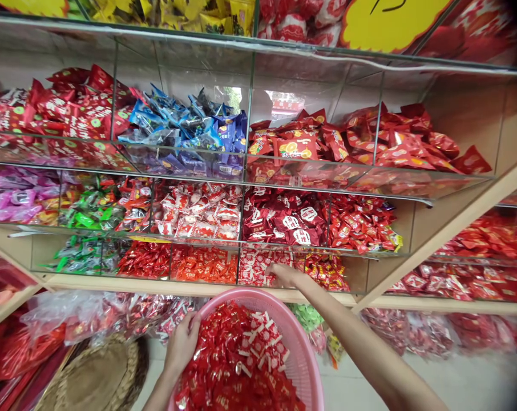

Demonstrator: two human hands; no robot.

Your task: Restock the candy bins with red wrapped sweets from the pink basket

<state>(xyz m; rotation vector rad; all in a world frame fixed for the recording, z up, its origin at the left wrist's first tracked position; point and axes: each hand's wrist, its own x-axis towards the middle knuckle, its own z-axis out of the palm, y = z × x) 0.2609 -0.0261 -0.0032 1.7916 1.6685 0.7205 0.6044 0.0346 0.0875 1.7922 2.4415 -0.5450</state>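
L hand, by basket's left rim: bare, slim fingers, partly hidden.
L forearm, left of basket: bare, slim, only short bit in view.
R hand, beyond basket: bare, fingertips blurred.
R forearm, right of basket: bare, slim, smooth, tapers twd wrist.

Left hand low, right hand forward

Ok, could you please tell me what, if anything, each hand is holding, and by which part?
The left hand grips the round pink plastic basket by its left rim. The right hand is at the red-and-white wrapped sweets; whether it holds any cannot be told.
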